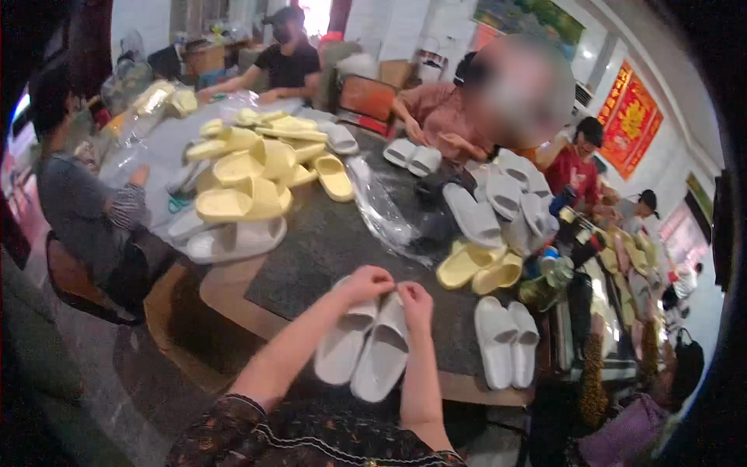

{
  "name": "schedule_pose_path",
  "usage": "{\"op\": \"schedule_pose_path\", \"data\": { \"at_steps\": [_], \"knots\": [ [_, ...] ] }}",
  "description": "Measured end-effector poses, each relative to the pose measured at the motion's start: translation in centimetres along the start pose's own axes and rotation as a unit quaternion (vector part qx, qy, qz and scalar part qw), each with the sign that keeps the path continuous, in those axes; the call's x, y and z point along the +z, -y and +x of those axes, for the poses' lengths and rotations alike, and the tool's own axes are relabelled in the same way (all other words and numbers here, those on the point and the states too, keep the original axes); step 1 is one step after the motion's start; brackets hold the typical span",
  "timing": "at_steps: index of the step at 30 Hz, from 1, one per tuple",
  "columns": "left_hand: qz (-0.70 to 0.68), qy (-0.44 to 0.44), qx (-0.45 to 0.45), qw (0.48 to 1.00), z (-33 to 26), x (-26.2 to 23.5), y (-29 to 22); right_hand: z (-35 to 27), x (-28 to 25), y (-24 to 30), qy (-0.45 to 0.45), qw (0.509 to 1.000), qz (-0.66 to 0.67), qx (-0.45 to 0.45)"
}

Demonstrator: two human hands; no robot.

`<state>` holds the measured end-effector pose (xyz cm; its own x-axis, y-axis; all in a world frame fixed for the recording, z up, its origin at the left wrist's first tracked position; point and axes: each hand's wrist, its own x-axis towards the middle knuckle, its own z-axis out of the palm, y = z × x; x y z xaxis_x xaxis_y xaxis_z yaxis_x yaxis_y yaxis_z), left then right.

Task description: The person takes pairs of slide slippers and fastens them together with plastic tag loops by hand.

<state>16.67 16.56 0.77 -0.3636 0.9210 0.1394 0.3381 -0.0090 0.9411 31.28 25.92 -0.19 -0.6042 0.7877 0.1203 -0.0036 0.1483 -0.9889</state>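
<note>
A pair of light grey slide slippers (379, 359) lies side by side at the table's near edge, between my forearms. Over their far ends my left hand (366, 283) is closed in a pinch. Just to its right, my right hand (415, 300) also pinches, its fingertips close to the left ones. Whatever the fingertips hold, if anything, is too small to make out. My hands cover part of the slippers' far ends. Another grey pair (498, 342) rests on the table to the right of my right hand.
Yellow slippers (257, 167) are piled at the left, above grey ones (237, 241). More grey slippers (475, 214) and yellow ones (467, 265) are heaped at the right, beside bottles (554, 268). Clear plastic (381, 206) lies mid-table. Several people sit around the dark table (311, 249).
</note>
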Motion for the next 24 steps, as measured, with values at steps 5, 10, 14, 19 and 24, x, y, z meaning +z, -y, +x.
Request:
{"op": "schedule_pose_path", "data": {
  "at_steps": [5,10,14,19,24],
  "knots": [
    [-0.079,-0.028,-0.062,0.995,0.1,-0.1,2.5,1.0,0.1,-3.0,-0.024,0.998,0.049,-0.008],
    [-0.013,-0.028,-0.008,0.999,0.7,-0.1,3.5,1.4,0.2,-2.3,-0.008,0.999,-0.047,-0.015],
    [-0.051,-0.049,-0.052,0.996,0.7,-0.5,2.5,1.6,0.2,-2.5,-0.015,0.999,0.050,0.005],
    [-0.026,-0.001,-0.015,1.000,0.3,-0.2,2.9,1.0,0.6,-2.5,0.014,1.000,0.008,0.008],
    [-0.046,-0.040,-0.048,0.997,0.4,-0.4,2.4,1.2,0.1,-2.8,-0.031,0.999,0.027,-0.021]
  ]
}}
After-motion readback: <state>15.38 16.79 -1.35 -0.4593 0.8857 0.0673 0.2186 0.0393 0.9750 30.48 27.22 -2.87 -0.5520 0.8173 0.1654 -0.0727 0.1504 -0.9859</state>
